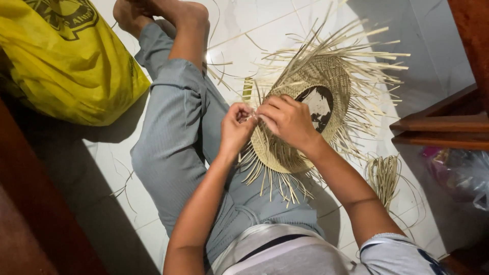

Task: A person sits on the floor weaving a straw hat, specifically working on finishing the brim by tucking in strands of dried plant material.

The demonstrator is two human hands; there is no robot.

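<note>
A half-woven round straw piece (326, 76), tan with a dark opening in its middle and many loose strips fanning from its edge, rests on my lap over the white tiled floor. My left hand (235, 127) and my right hand (288, 120) meet at its left rim. Both pinch thin straw strips (251, 117) there, fingers curled tight. My legs in grey trousers (175, 117) stretch away to the upper left.
A yellow bag (66, 61) lies at the upper left. A loose bundle of straw strips (383, 175) sits on the floor at my right. Dark wooden furniture (443, 125) stands at the right edge, with a clear plastic bag (461, 173) beneath it.
</note>
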